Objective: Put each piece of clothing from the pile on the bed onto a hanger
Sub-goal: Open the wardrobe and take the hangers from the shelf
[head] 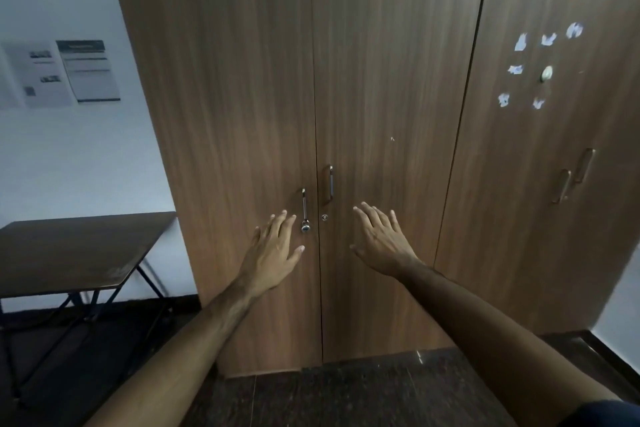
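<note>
A tall brown wooden wardrobe (242, 97) fills the view, both of its doors closed. My left hand (273, 250) reaches toward the left door, fingers spread, just left of that door's metal handle (304, 210). My right hand (379, 241) stretches out with straight fingers in front of the right door, below its handle (329, 184). Neither hand holds anything. A small keyhole (324, 217) sits between the two hands. No clothing, hanger or bed is in view.
A second wardrobe (554, 149) with two handles and paper scraps stuck on it stands at the right. A dark folding table (69, 253) is at the left against a white wall with posted sheets (62, 73). The floor is dark stone.
</note>
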